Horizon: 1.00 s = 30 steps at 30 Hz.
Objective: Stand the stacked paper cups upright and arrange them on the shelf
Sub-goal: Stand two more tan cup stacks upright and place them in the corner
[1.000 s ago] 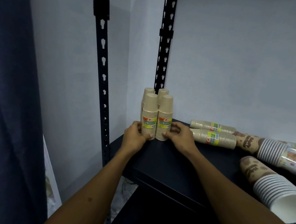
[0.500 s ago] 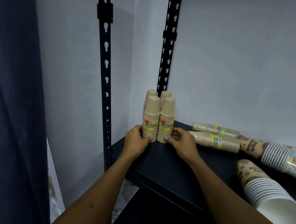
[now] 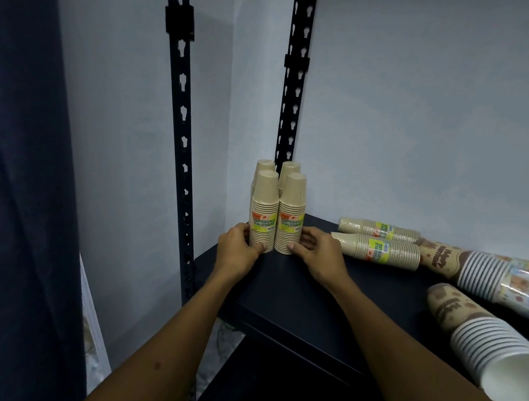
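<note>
Flanking four upright cup stacks, both hands seemingly touch them.

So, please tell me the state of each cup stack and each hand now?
Four beige paper cup stacks: upright, clustered.
Two beige labelled stacks: lying down.
Brown patterned stacks: lying down.
Left hand: touching front-left stack.
Right hand: touching front-right stack.

Behind the two front cup stacks, two rear stacks show only their tops. The left hand and right hand cover the front stacks' bottom edges, so their grip is unclear. Right of the front stacks, the colourful cup stack and the white-rimmed stack run off the picture's edge. The lying stacks' labels are too blurred to read.
</note>
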{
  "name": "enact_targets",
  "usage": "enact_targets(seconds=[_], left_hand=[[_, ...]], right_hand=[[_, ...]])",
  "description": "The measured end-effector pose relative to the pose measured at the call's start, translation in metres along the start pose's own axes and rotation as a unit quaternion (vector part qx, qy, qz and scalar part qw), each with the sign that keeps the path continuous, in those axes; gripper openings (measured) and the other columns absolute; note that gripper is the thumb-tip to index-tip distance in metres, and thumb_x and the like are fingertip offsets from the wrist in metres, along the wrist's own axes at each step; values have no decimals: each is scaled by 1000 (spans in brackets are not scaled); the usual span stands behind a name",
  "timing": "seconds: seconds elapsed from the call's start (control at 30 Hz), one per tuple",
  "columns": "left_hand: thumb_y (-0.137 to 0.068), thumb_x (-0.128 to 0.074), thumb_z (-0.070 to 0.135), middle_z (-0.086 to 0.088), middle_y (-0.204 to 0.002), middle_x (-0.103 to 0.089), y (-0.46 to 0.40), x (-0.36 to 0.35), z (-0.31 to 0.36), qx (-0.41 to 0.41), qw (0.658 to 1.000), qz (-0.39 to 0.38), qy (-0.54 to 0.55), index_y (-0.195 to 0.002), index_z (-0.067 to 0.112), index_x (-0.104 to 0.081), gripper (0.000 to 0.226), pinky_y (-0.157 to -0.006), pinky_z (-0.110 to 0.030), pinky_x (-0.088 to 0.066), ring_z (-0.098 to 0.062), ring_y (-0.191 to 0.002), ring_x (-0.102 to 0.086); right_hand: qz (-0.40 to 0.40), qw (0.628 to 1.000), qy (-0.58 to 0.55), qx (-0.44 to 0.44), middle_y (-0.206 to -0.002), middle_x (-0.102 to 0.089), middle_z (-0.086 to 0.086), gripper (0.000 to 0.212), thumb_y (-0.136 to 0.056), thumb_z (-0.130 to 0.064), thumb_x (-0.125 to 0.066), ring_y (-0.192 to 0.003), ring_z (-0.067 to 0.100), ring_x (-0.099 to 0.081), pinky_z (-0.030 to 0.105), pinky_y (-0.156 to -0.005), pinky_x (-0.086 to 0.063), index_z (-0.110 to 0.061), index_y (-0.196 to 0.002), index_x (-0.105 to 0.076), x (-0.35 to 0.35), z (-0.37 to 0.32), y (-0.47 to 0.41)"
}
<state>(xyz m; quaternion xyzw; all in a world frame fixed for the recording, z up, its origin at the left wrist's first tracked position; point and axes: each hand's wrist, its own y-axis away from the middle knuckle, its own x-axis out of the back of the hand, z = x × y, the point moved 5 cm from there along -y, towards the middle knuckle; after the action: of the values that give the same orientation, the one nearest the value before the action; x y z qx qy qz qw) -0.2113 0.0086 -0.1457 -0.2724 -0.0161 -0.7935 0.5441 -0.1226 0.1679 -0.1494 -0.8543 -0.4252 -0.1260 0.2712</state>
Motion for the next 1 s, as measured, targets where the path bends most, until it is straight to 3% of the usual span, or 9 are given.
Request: enact_targets(seconds=[0.27,0.4,0.7,0.9,1.0], left_hand=[[-83,-73,15,-8,-125,-64,0,0,0,-4,1000,-1,-3,-129,7,-55,50,-94,-30,-47,-22,-113,-61],[-83,-73,16,-9,-126,-63,6,2,3,-9,1000,1,-18,-130,6,-53,52,-92,-30,-48,-23,-113,-60],[-87,-62,16,-10,-115,-64,47,17,7,-38,992,53,-109,-123,4,-55,39,-79,-29,-46,-26,-102,-61],[-89,-57,17,-5,-111,-67,78,-1,18,-128,971,-7,-200,-106,12,-68,21,-80,-30,-49,-21,-100,-62],[-91,-55,20,-2,-113,-68,81,-19,31,-168,959,-64,-220,-110,14,-67,24,-85,-33,-52,-19,-101,-63]], right_hand=[[1,1000,-7,-7,-119,-67,1,46,-82,-17,-74,-102,6,-62,22,-90,-51,-12,-125,-58,0,3,-1],[14,1000,-19,-19,-120,-66,2,50,-81,-19,-75,-105,10,-63,33,-95,-53,-12,-126,-55,2,5,2],[36,999,21,-23,-124,-61,10,55,-83,-22,-74,-109,17,-60,33,-95,-50,-7,-131,-52,20,-2,35],[36,995,92,4,-123,-62,9,49,-86,-19,-71,-112,16,-59,24,-93,-48,-6,-130,-54,41,-4,61],[33,991,129,6,-126,-62,7,47,-86,-22,-70,-114,17,-58,29,-97,-48,-9,-130,-55,55,-2,72]])
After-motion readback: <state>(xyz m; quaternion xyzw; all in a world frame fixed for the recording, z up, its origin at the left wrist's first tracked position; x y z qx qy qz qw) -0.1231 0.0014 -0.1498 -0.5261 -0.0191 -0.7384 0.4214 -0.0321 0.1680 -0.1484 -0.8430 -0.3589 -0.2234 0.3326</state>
